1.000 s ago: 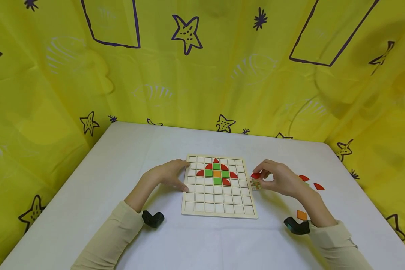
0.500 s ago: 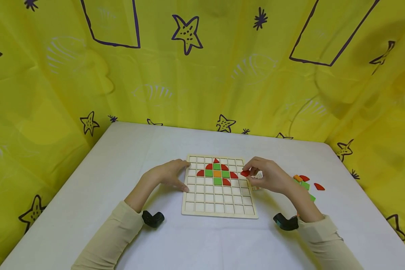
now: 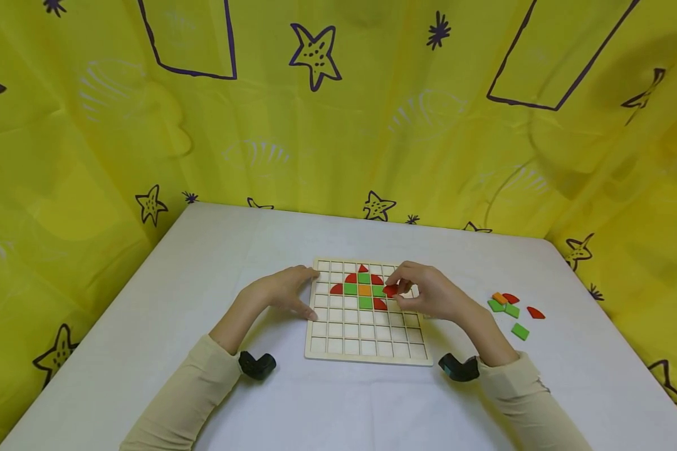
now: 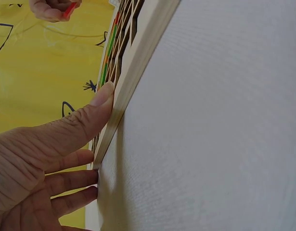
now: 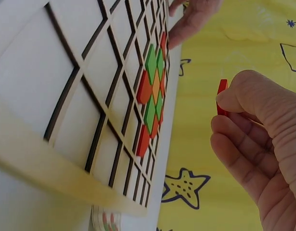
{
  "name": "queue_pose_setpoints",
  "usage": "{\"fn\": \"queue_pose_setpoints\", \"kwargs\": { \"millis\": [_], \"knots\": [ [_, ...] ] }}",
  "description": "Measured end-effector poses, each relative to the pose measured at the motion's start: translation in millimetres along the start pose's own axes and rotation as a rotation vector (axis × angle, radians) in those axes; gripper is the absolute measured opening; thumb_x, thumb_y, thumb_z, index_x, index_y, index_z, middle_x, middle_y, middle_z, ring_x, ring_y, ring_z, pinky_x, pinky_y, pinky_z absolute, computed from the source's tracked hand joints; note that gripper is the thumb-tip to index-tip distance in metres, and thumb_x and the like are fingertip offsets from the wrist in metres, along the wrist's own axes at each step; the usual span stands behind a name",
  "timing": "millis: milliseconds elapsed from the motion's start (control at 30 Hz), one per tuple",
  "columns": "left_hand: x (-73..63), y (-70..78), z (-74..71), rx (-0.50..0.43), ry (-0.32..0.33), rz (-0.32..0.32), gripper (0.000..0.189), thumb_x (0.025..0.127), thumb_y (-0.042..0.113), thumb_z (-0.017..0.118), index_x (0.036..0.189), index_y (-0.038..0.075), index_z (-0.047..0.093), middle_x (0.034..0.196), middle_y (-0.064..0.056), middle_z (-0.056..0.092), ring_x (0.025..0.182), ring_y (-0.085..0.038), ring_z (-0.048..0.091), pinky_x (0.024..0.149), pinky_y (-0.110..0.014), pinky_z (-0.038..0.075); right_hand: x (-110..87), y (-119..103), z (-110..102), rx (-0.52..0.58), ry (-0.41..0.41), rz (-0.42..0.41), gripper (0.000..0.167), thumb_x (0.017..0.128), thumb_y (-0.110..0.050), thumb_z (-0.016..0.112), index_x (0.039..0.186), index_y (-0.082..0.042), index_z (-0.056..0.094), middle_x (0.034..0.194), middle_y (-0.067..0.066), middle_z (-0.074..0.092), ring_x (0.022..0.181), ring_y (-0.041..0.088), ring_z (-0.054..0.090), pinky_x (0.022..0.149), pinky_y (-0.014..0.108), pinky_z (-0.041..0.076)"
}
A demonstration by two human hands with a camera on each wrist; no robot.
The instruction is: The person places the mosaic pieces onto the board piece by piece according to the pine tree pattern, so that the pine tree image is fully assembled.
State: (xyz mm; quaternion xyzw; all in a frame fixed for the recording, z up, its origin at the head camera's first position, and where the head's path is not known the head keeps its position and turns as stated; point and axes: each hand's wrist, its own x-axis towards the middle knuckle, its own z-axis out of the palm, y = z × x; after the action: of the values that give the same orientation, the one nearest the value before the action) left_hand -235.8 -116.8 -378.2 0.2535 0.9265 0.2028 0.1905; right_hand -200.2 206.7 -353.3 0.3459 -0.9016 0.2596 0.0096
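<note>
A wooden grid board (image 3: 367,360) lies on the white table. Set in its cells are green tiles (image 3: 365,302), red tiles (image 3: 336,289) and one orange tile (image 3: 365,290). My left hand (image 3: 282,289) rests at the board's left edge. Its thumb (image 4: 92,108) touches the rim in the left wrist view, with the other fingers stretched out along the same edge. Over the board's right half, my right hand (image 3: 433,294) pinches a red tile (image 5: 222,95) between thumb and index finger. In the right wrist view that tile is held on edge, apart from the grid.
Right of the board lie loose tiles: red (image 3: 536,312), orange (image 3: 499,298) and several green ones (image 3: 520,331). A small patterned object (image 5: 107,219) stands beside the board's right edge. A yellow curtain (image 3: 338,144) hangs behind the table.
My right hand has moved left from beside the board to over its right half, carrying the red tile. Loose tiles its arm covered now show. My left hand has stayed at the edge.
</note>
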Motion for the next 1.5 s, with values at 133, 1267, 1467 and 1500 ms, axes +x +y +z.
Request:
{"fn": "queue_pose_setpoints", "kwargs": {
  "millis": [133, 1267, 1467, 1500],
  "knots": [
    [-0.4, 0.3, -0.5, 0.000, 0.001, -0.002, 0.097, 0.080, 0.037, 0.089, 0.155, 0.001, 0.040, 0.159, -0.019, 0.041, 0.149, -0.036, 0.035, 0.123, -0.049, 0.029, 7.7, -4.5, 5.4, 0.004, -0.019, -0.039, 0.023, 0.084, 0.001, 0.076, 0.106, -0.006, 0.072, 0.098, -0.003, 0.068, 0.086, 0.014, 0.063, 0.078, 0.037, 0.060],
    [0.3, 0.5, -0.6, 0.007, -0.003, 0.016, 0.094, 0.080, 0.037, 0.089, 0.153, 0.000, 0.041, 0.155, -0.020, 0.045, 0.145, -0.035, 0.040, 0.122, -0.050, 0.032, 49.3, -14.8, 46.3, -0.013, -0.218, -0.075, 0.018, 0.087, -0.001, 0.074, 0.103, -0.006, 0.074, 0.096, -0.001, 0.067, 0.082, 0.010, 0.060, 0.075, 0.024, 0.054],
    [-0.6, 0.8, -0.7, 0.002, -0.004, 0.011, 0.095, 0.080, 0.036, 0.089, 0.153, 0.000, 0.041, 0.155, -0.019, 0.045, 0.146, -0.035, 0.040, 0.122, -0.049, 0.032, 50.2, -13.6, 46.1, -0.035, -0.230, -0.087, 0.015, 0.089, -0.002, 0.074, 0.103, -0.007, 0.076, 0.092, -0.002, 0.063, 0.079, 0.011, 0.053, 0.071, 0.023, 0.049],
    [-0.8, 1.0, -0.8, 0.000, -0.003, 0.010, 0.095, 0.080, 0.036, 0.089, 0.153, 0.000, 0.041, 0.155, -0.019, 0.045, 0.146, -0.035, 0.040, 0.122, -0.049, 0.032, 50.2, -14.0, 45.8, -0.038, -0.231, -0.091, 0.015, 0.090, -0.003, 0.074, 0.103, -0.007, 0.077, 0.092, -0.002, 0.063, 0.079, 0.011, 0.053, 0.071, 0.023, 0.048]
  ]
}}
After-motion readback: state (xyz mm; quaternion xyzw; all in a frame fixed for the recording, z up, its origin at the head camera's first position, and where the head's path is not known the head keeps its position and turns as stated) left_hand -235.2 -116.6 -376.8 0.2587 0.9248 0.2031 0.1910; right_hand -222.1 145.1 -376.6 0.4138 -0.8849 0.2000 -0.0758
